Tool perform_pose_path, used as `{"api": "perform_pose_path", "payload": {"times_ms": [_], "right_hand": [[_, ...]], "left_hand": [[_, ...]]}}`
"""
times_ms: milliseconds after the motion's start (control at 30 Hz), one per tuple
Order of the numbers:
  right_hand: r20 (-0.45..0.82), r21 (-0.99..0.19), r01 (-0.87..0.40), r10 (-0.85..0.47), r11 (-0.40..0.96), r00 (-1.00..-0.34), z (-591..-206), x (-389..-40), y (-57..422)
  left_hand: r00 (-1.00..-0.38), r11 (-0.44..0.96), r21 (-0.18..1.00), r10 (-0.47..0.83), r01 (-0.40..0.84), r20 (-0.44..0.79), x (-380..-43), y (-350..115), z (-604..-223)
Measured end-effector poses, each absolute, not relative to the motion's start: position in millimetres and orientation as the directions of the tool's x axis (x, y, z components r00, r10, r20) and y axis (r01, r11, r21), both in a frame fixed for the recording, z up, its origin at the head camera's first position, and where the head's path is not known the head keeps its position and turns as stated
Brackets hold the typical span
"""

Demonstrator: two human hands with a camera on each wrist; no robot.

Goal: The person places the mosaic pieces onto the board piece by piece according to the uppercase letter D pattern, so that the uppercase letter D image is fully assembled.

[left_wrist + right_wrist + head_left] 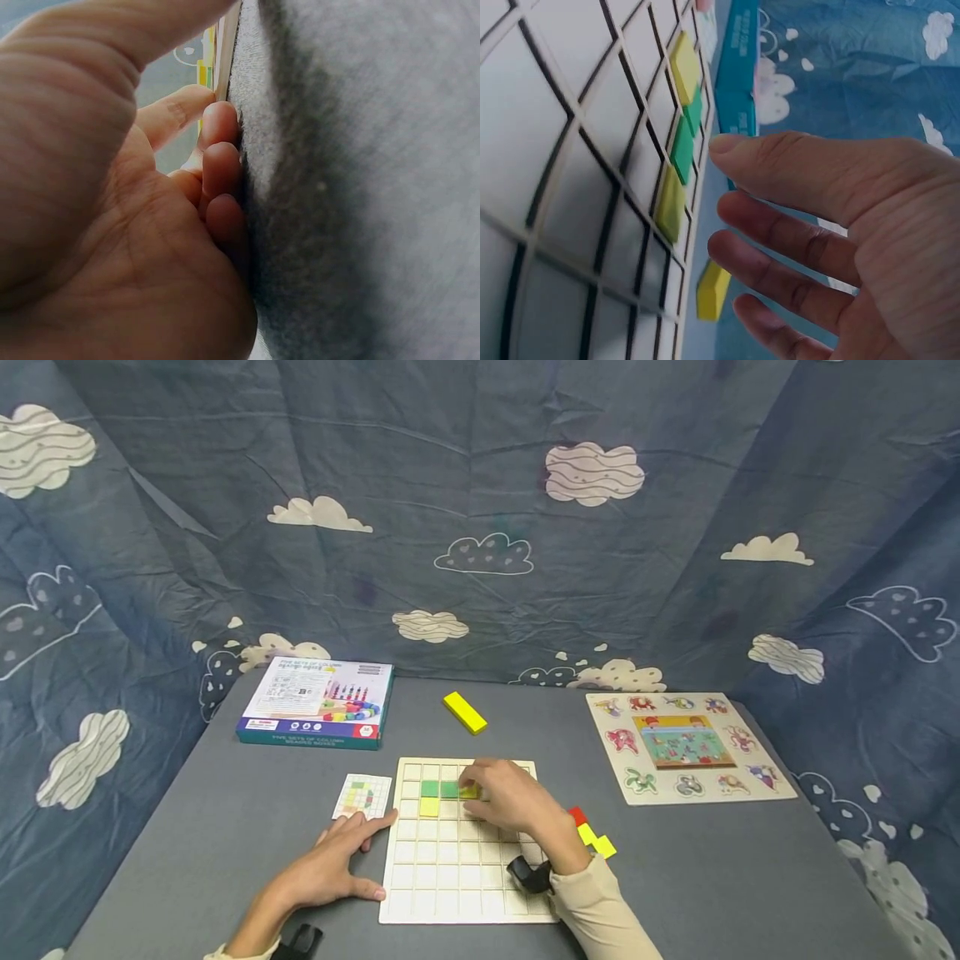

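A wooden grid board (442,877) lies flat in front of me. Near its far edge, two green tiles (682,150) and a yellow tile (670,206) sit in a row, with another yellow tile (429,807) below the row's left end. My right hand (513,797) hovers over the row's right end, its fingers loosely bent. In the right wrist view nothing lies between thumb and fingers. My left hand (326,864) rests on the table, with index fingertip and thumb at the board's left edge.
A small pattern card (363,795) lies left of the board. Beyond stand a yellow block (465,712) and a boxed set (315,702). A picture puzzle board (611,752) lies at the right. Beside my right forearm are a red tile (577,816) and yellow tiles (603,847).
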State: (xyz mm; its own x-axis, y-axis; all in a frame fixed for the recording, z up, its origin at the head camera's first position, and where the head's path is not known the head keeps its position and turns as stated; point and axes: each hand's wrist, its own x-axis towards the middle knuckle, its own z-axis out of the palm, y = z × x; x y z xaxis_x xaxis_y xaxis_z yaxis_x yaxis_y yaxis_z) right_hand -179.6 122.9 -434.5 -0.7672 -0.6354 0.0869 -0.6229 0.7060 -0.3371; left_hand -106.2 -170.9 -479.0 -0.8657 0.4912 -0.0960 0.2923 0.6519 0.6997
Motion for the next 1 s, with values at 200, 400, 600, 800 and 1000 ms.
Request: {"api": "perform_pose_path", "payload": {"times_ms": [200, 400, 600, 800, 1000], "right_hand": [[0.102, -0.37, -0.617, -0.629, 0.695, -0.771, -433.3, -176.0, 143.4], [0.076, -0.411, -0.597, -0.627, 0.688, -0.775, -435.5, -168.6, 163.7], [0.054, -0.441, -0.58, -0.625, 0.685, -0.778, -438.4, -161.3, 188.0], [0.011, -0.46, -0.555, -0.62, 0.693, -0.784, -442.6, -155.6, 214.8], [0.011, -0.488, -0.541, -0.615, 0.685, -0.788, -444.1, -149.0, 238.0]], "left_hand": [[-0.859, 0.636, 0.709, 0.504, 0.304, -0.084, -106.4, -170.4, -478.3], [-0.861, 0.643, 0.698, 0.504, 0.316, -0.074, -105.8, -172.7, -479.9], [-0.859, 0.632, 0.707, 0.508, 0.317, -0.069, -105.6, -171.5, -479.7], [-0.854, 0.621, 0.72, 0.514, 0.31, -0.076, -105.7, -170.1, -478.9], [-0.855, 0.625, 0.713, 0.514, 0.319, -0.068, -105.8, -171.9, -478.8]]}}
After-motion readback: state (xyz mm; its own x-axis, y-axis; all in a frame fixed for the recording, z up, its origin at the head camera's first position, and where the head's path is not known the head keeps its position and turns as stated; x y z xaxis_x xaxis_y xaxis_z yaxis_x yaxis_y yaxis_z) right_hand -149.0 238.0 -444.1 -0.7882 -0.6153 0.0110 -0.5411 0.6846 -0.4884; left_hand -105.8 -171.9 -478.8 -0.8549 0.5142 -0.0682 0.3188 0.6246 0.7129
